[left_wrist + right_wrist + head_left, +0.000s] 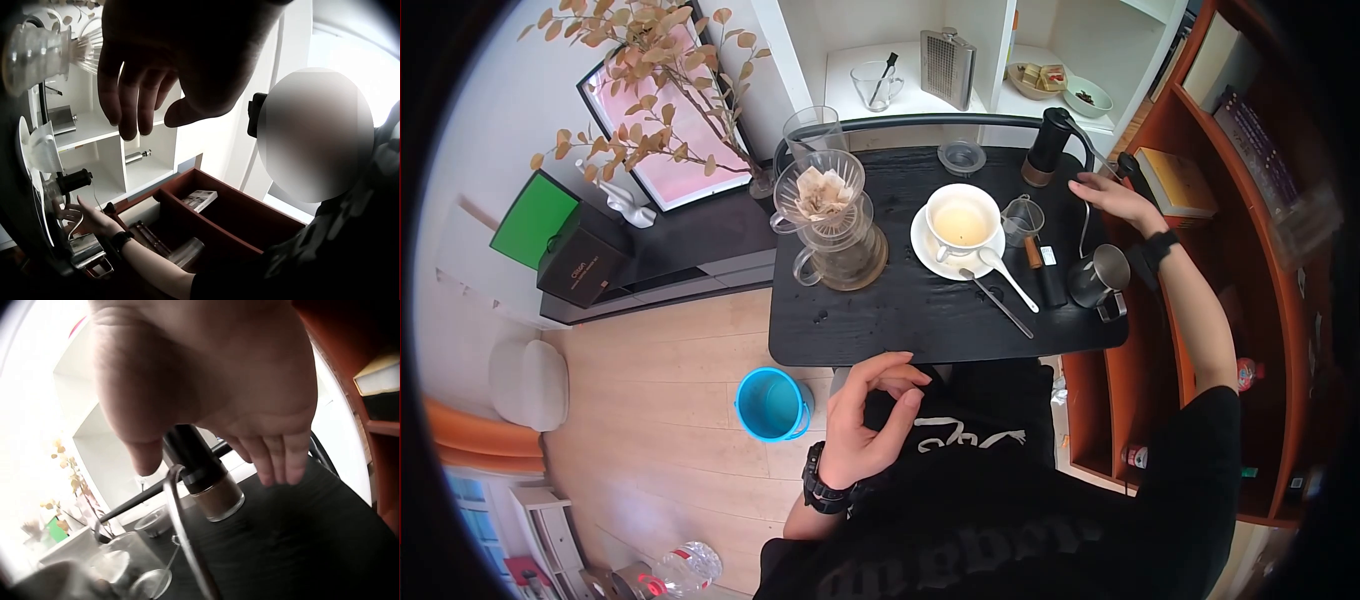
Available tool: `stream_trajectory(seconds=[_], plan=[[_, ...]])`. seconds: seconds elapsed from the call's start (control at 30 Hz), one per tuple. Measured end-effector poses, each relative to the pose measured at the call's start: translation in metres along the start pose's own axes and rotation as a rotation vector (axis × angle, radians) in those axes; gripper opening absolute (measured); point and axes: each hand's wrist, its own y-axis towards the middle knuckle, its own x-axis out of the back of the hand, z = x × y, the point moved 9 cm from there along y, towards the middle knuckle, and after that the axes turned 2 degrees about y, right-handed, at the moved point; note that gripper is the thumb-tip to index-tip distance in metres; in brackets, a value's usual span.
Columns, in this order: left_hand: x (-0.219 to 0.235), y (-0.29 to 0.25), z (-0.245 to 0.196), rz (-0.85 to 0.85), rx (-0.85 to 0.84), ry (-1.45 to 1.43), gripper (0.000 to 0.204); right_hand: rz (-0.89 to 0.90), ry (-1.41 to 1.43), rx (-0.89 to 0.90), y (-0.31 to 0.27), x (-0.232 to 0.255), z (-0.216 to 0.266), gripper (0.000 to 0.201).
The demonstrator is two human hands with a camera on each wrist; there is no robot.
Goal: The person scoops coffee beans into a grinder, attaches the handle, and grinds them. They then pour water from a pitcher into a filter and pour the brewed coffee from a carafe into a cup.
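Observation:
My right hand (1112, 200) reaches over the right side of the black table with its fingers spread straight, holding nothing. Just beyond it stands a black coffee grinder (1048, 140) with a brown base; in the right wrist view the grinder (194, 459) shows between thumb and fingers. Below that hand is a steel gooseneck kettle (1100, 275), its thin spout (190, 544) rising close to the palm. My left hand (870, 420) hovers before the table's front edge, fingers loosely bent around nothing. A white cup (963, 218) with pale liquid sits on a saucer (922, 245).
At the table's left, a dripper (847, 172) with a paper filter tops a glass server (848, 258). A white spoon (1012, 282), a metal spoon (1003, 304) and a small glass (1022, 218) lie around the saucer. A blue bucket (772, 404) is on the floor. Brown shelves (1160, 380) flank the right.

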Motion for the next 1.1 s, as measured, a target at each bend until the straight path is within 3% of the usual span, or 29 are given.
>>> stream_trajectory(seconds=[0.1,0.23,0.33,0.43,0.5,0.57,0.67,0.77,0.97,1.1], plan=[[-0.001,0.001,0.006,0.028,0.019,-0.002,0.037,0.015,-0.002,0.016,-0.049,0.011,0.017,0.084],[-0.001,0.003,0.009,0.045,0.028,0.008,0.038,-0.111,0.097,0.133,-0.104,0.02,0.012,0.056],[-0.003,0.005,0.014,0.057,0.043,0.009,0.037,-0.133,0.2,0.09,-0.147,0.013,0.014,0.047],[-0.006,0.006,0.021,0.076,0.062,-0.003,0.037,-0.245,0.264,0.08,-0.176,-0.002,0.01,0.064],[-0.01,0.008,0.021,0.079,0.067,-0.019,0.037,-0.32,0.232,0.039,-0.184,-0.02,0.014,0.087],[-0.017,0.011,0.019,0.104,0.062,-0.029,0.037,-0.388,0.169,0.086,-0.179,-0.036,0.021,0.088],[-0.021,0.01,0.016,0.125,0.047,-0.012,0.037,-0.543,-0.108,0.016,-0.184,-0.043,0.046,0.082],[-0.014,0.007,0.016,0.105,0.053,0.007,0.037,-0.558,-0.117,0.074,-0.186,-0.044,0.049,0.078],[-0.013,0.003,0.03,0.081,0.118,-0.052,0.036,-0.695,-0.341,0.407,-0.218,-0.05,0.103,0.073],[-0.019,0.006,0.027,0.114,0.083,-0.026,0.037,-0.673,-0.148,0.397,-0.226,-0.036,0.108,0.071]])
